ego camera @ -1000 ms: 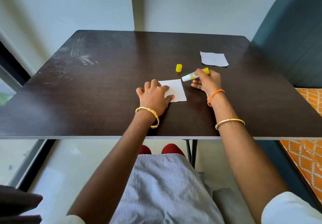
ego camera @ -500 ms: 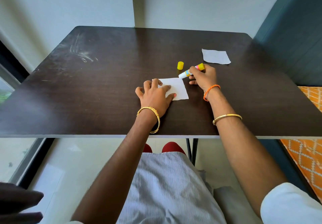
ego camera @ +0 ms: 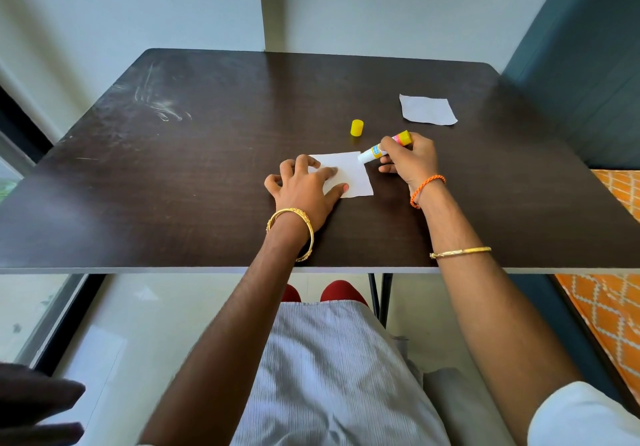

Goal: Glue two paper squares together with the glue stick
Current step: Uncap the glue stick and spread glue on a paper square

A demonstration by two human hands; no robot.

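A white paper square (ego camera: 351,173) lies flat on the dark table (ego camera: 207,168). My left hand (ego camera: 304,189) presses on its left part with spread fingertips and thumb, covering that side. My right hand (ego camera: 408,159) grips an uncapped glue stick (ego camera: 379,147), white and yellow with a blue label. Its white tip touches the square's far right corner. The yellow cap (ego camera: 356,128) stands on the table just beyond the square. A second white paper square (ego camera: 427,109) lies farther back to the right, apart from both hands.
A dark teal chair back (ego camera: 581,64) stands at the table's right side, with an orange patterned cloth (ego camera: 613,293) below it. Pale scuff marks (ego camera: 159,106) streak the table's far left. The table's front edge runs across under my forearms.
My right hand has brought the glue stick left and down until its tip meets the square's far right corner. My left hand stays pressing on the square.
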